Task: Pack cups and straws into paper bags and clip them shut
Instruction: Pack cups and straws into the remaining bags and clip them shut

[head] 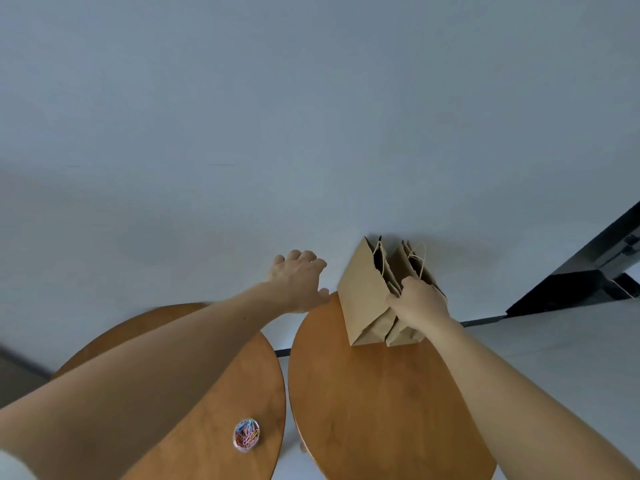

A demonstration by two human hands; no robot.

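Two brown paper bags with twine handles stand side by side at the far edge of the right round wooden table (374,410). The left bag (363,296) is open at the top. My right hand (417,301) grips the upper edge of the right bag (407,332), partly hiding it. My left hand (299,280) hovers to the left of the bags over the table's far edge, with fingers spread and holding nothing. A small clear tub of coloured paper clips (246,433) sits on the left round table (214,393). No cups or straws are visible.
The two round tables stand close together with a narrow gap between them. A pale wall rises right behind the bags. A dark doorway or frame (588,271) is at the right.
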